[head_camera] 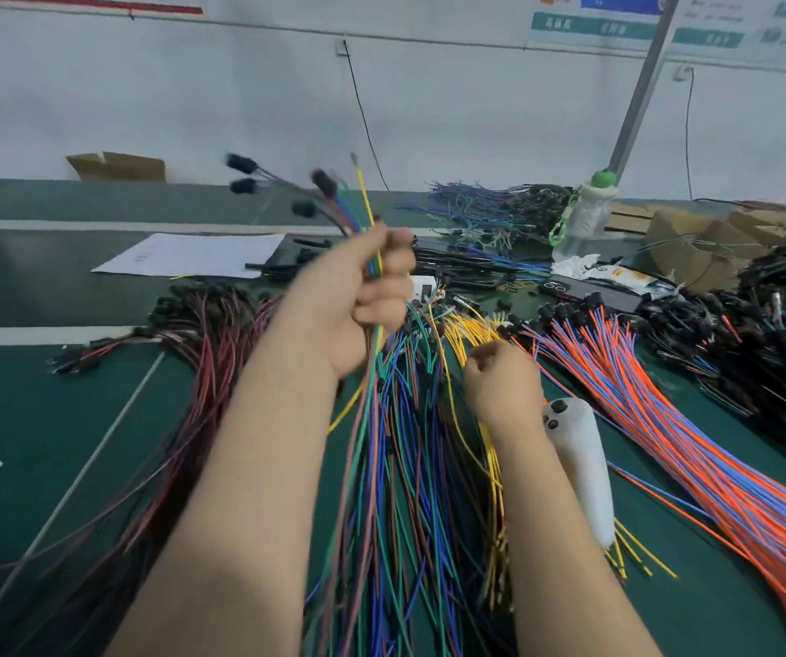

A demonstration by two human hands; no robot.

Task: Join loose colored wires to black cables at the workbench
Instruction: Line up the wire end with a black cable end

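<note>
left hand (362,296) grasps wire bundle (358,220), raised over tabletop (49,419) | right hand (500,381) curled at yellow wires (471,329), grip unclear | risk: dangling tails likely snag pile (410,490), pulling a wire loose

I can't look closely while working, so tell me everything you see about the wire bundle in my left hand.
The bundle is thin plastic-coated wires, yellow, green, blue and pinkish. Several end in black plugs that fan out, blurred, above the fist. The left hand grips it with fingers curled round, held up over the bench. Its lower ends hang into the wire pile.
</note>
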